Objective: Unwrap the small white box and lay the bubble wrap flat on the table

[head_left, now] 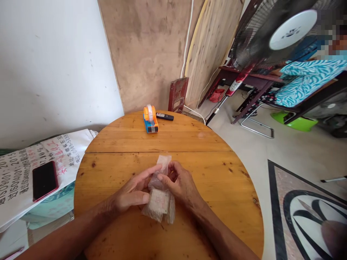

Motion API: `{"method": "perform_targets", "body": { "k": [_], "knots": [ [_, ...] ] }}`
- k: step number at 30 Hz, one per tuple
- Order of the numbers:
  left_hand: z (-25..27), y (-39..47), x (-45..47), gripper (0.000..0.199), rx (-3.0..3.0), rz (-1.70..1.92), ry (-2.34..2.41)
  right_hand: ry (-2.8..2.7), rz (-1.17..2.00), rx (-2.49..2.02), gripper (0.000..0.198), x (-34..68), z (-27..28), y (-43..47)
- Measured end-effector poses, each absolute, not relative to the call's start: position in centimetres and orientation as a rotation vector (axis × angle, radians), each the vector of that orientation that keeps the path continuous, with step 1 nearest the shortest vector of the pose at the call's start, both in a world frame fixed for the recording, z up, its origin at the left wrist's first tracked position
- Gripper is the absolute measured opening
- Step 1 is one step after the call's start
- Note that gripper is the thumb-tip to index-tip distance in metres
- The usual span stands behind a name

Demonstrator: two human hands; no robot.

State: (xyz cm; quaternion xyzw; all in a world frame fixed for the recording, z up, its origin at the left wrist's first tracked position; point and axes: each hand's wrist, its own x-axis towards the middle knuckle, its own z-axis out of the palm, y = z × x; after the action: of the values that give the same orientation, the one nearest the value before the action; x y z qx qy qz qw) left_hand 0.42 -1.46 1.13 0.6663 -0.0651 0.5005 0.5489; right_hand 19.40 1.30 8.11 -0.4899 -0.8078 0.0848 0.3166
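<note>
Both hands meet over the near middle of a round wooden table (217, 180). Between them is a small clear plastic bag (159, 202) with pale block-shaped contents inside. My left hand (132, 193) grips the bag's left side, thumb against the lower part. My right hand (180, 184) pinches the bag's upper neck, whose open end sticks up above the fingers. The bag's bottom rests on or just above the tabletop.
An orange and blue tape dispenser (150, 119) and a dark remote (165, 116) lie at the table's far edge. A phone (45, 180) rests on a printed white sack (21, 180) at left. A red chair (177, 94), a standing fan (273, 32) and a seated person (309, 79) are beyond.
</note>
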Motion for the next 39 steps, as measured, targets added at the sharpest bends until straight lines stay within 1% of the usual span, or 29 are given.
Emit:
{"method": "perform_targets", "body": {
  "k": [2,4,6,9,11,14,17,18,19,20,22,23,24,26,30,33,36,39],
  "knots": [
    [1.1,-1.4,0.4,0.071,1.6,1.186,-0.186,-2.129,0.166,-1.251,0.081,19.5,7.9,1.7],
    [1.2,-1.2,0.5,0.07,1.61,1.228,-0.185,-2.106,0.228,-1.179,0.081,19.7,7.8,2.0],
    [1.3,-0.9,0.4,0.067,1.576,1.307,-0.15,-2.021,0.46,-1.093,0.082,19.8,7.9,2.3],
    [1.3,-0.4,0.0,0.062,1.491,1.478,-0.081,-1.716,0.915,-0.99,0.085,20.0,8.7,2.4],
    [1.4,0.0,-0.2,0.062,1.43,1.55,-0.047,-1.509,1.074,-0.96,0.09,20.0,9.5,2.3],
    [1.5,0.2,-0.3,0.066,1.367,1.56,-0.028,-1.38,1.129,-0.935,0.094,19.9,10.1,2.2],
    [1.5,0.1,-0.2,0.072,1.429,1.575,0.071,-1.396,1.177,-0.899,0.092,20.0,9.9,2.5],
    [1.5,0.0,-0.2,0.07,1.489,1.612,0.169,-1.419,1.186,-0.89,0.091,20.1,9.7,2.7],
    [1.4,-0.1,-0.1,0.064,1.562,1.689,0.314,-1.45,1.19,-0.881,0.089,20.1,9.6,2.8],
    [1.3,-0.2,-0.1,0.055,1.643,1.795,0.487,-1.482,1.199,-0.872,0.089,20.2,9.5,2.9],
    [1.1,-0.4,0.0,0.031,1.776,1.992,0.794,-1.533,1.236,-0.857,0.091,20.3,9.4,3.1],
    [1.1,-0.4,0.1,0.022,1.836,2.054,0.868,-1.553,1.264,-0.853,0.092,20.3,9.4,3.0],
    [1.1,-0.5,0.2,0.017,1.889,2.072,0.87,-1.565,1.295,-0.848,0.092,20.2,9.5,2.9],
    [1.3,-0.5,0.4,0.018,1.942,2.015,0.79,-1.565,1.37,-0.833,0.093,20.0,9.7,2.6],
    [1.9,-0.2,0.8,0.038,1.808,1.887,0.797,-1.564,1.504,-0.766,0.093,19.6,9.8,1.8],
    [1.8,0.1,1.0,0.046,1.727,1.825,0.786,-1.628,1.585,-0.743,0.089,19.6,9.5,1.6],
    [1.8,0.2,1.1,0.047,1.676,1.772,0.771,-1.7,1.612,-0.749,0.09,19.5,9.0,1.6],
    [2.1,-0.1,1.0,0.041,1.642,1.726,0.656,-1.708,1.595,-0.775,0.093,19.3,9.0,1.9]
  ]
}}
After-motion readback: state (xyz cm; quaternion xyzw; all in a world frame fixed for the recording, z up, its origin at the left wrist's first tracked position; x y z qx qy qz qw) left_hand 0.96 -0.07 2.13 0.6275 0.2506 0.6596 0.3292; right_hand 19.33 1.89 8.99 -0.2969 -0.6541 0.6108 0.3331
